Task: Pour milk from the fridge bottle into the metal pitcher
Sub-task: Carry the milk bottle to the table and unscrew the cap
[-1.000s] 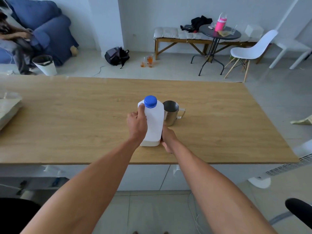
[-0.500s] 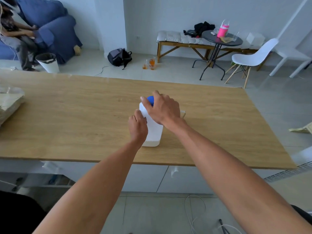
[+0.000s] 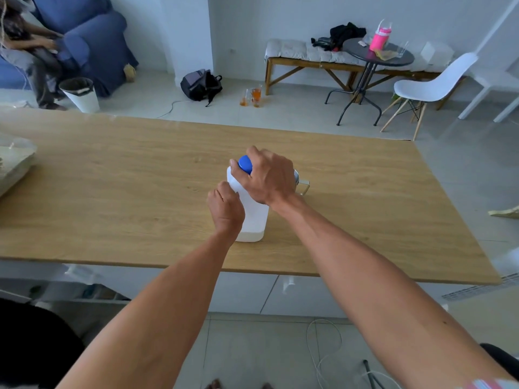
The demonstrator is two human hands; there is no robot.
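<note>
Now your left hand [image 3: 227, 210] grips the upright white bottle [image 3: 252, 220]; your right hand [image 3: 271, 178] curls over its blue cap [image 3: 245, 164], hiding most of the pitcher [image 3: 303, 185].

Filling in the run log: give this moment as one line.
stage: uncapping | left hand: holds milk bottle | right hand: grips blue cap, still on | pitcher: behind, mostly hidden | milk: unpoured
</note>
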